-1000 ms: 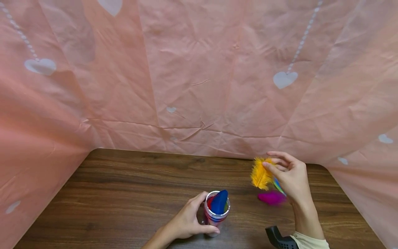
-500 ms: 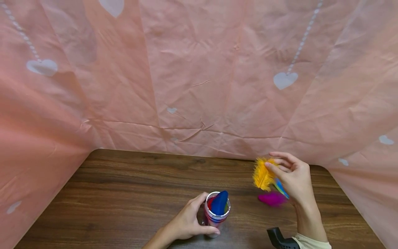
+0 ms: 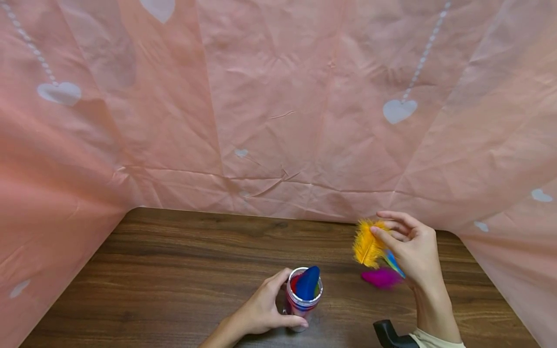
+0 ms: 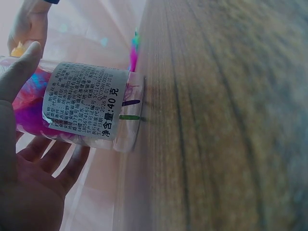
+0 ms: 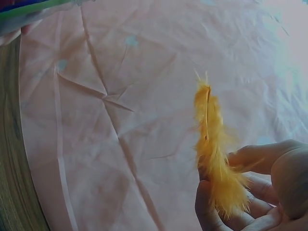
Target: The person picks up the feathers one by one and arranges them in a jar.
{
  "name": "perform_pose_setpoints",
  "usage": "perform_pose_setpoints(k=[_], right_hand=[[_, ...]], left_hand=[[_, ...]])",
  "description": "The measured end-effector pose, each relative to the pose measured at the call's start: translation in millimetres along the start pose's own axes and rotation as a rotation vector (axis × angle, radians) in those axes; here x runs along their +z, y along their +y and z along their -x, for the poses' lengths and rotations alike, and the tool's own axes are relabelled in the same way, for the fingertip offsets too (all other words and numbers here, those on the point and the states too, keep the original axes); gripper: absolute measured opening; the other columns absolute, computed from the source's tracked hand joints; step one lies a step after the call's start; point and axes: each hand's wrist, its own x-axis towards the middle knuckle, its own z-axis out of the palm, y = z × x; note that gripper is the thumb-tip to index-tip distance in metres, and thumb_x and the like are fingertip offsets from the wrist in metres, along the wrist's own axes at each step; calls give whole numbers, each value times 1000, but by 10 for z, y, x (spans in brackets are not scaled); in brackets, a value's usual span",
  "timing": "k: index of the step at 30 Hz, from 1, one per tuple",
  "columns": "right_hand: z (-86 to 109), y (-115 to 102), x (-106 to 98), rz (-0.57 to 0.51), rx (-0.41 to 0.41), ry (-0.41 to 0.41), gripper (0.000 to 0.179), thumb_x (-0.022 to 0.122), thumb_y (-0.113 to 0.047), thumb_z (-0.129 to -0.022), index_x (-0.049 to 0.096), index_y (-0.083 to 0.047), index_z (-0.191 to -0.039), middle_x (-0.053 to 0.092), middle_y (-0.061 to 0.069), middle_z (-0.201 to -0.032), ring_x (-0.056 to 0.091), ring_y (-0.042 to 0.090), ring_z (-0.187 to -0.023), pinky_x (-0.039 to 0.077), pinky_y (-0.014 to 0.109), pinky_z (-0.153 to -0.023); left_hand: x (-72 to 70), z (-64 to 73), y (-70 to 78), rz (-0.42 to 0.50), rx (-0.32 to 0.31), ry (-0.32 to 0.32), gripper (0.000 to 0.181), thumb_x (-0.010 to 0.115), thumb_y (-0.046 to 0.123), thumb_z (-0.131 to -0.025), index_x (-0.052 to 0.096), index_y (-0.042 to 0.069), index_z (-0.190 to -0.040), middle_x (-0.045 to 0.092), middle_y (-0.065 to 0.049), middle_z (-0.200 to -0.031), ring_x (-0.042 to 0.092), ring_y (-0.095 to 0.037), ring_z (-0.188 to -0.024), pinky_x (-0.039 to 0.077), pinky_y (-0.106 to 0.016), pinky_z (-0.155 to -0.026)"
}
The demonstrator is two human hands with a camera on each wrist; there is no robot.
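My left hand [image 3: 267,307] grips a clear plastic jar [image 3: 300,305] standing upright on the table. Colourful feathers fill the jar, and a dark blue feather [image 3: 308,284] sticks up past its rim. A white printed label [image 4: 84,98] covers the jar's side in the left wrist view. To the right, my right hand [image 3: 411,249] pinches a fluffy orange-yellow feather [image 3: 366,245] between thumb and fingers, held above the table. In the right wrist view the same feather [image 5: 211,144] points upward. Beneath that hand lie a magenta feather [image 3: 381,277] and a blue-green feather [image 3: 393,263], partly hidden by it.
The dark wood-grain table [image 3: 174,270] reaches back to a pink cloth [image 3: 270,121] with white hearts, which encloses it at the rear and both sides. A black angled device [image 3: 390,334] sits at the right wrist, by the sleeve [image 3: 435,337].
My right hand has shifted slightly to the right with the orange-yellow feather still pinched. The left hand and the jar have stayed practically in place.
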Motion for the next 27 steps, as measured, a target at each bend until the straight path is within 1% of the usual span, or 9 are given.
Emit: perform_pose_setpoints(k=[9,14,16,17,20,24,27], right_hand=[[48,-65,49,3,-24,-14,29,75,13,-87,77,-7,-107,76,0,-84,75,11,-71,59,21,-60],[73,-114,93,-5,-60,-27,30,74,15,-86,76,-7,-108,77,1,-85,75,11,-71,59,20,-60],[78,-127,109,-8,-74,-32,31,74,16,-86,76,-6,-108,77,2,-85,75,11,-71,58,20,-60],[80,-132,117,-9,-79,-35,31,74,16,-86,76,-6,-108,76,2,-85,75,11,-71,58,19,-59],[91,-142,138,-2,-76,-37,31,74,16,-86,76,-6,-108,76,1,-85,74,11,-70,58,19,-58],[113,-164,166,28,-78,-32,31,75,16,-86,76,-5,-108,76,0,-84,74,11,-69,57,19,-56],[130,-187,190,29,-96,-28,31,75,17,-84,75,-3,-107,76,2,-84,74,11,-69,58,20,-57]], left_hand=[[14,3,-6,-4,6,0,69,94,17,-77,54,11,-134,69,-3,-122,65,-7,-108,57,-28,-93],[15,5,-6,-1,8,0,69,93,17,-78,54,11,-134,69,-4,-122,65,-7,-108,57,-28,-93],[12,4,3,14,-10,-2,69,94,17,-77,54,12,-134,68,-3,-122,65,-8,-108,57,-28,-94],[12,4,4,10,-9,-2,69,93,17,-78,54,12,-134,69,-3,-122,65,-8,-108,57,-28,-94],[10,5,13,22,-28,-1,69,94,17,-77,54,13,-134,68,-3,-123,65,-8,-108,56,-28,-95],[16,13,1,1,-7,3,70,94,17,-77,54,12,-134,69,-3,-122,65,-7,-108,56,-29,-94],[21,17,-10,-7,7,2,70,94,17,-77,54,11,-134,69,-3,-122,65,-7,-108,57,-29,-94]])
